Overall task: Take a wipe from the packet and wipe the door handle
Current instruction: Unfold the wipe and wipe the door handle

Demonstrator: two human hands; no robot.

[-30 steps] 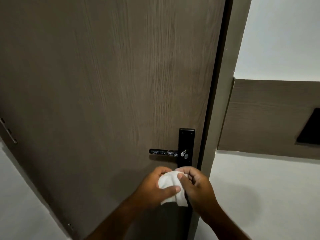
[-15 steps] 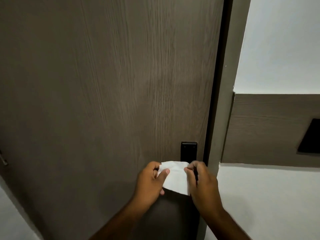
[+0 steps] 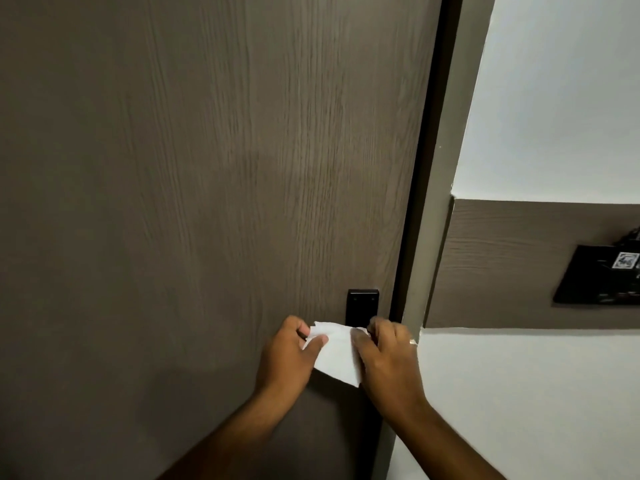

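Note:
A white wipe (image 3: pixel 337 355) is stretched flat between my two hands, in front of the brown wooden door (image 3: pixel 207 185). My left hand (image 3: pixel 291 355) pinches its left edge with thumb and fingers. My right hand (image 3: pixel 388 355) pinches its right edge. Just above the wipe shows the top of the black handle plate (image 3: pixel 362 306). The lever of the door handle is hidden behind the wipe and my hands. No packet is in view.
The grey door frame (image 3: pixel 436 237) runs down right of the door. Beyond it is a white wall with a brown wood band (image 3: pixel 502 265) carrying a black panel (image 3: pixel 599 275).
The wipe went from bunched in my hands to spread open between them. My hands rose in front of the handle, and the lever seen a second ago is now covered.

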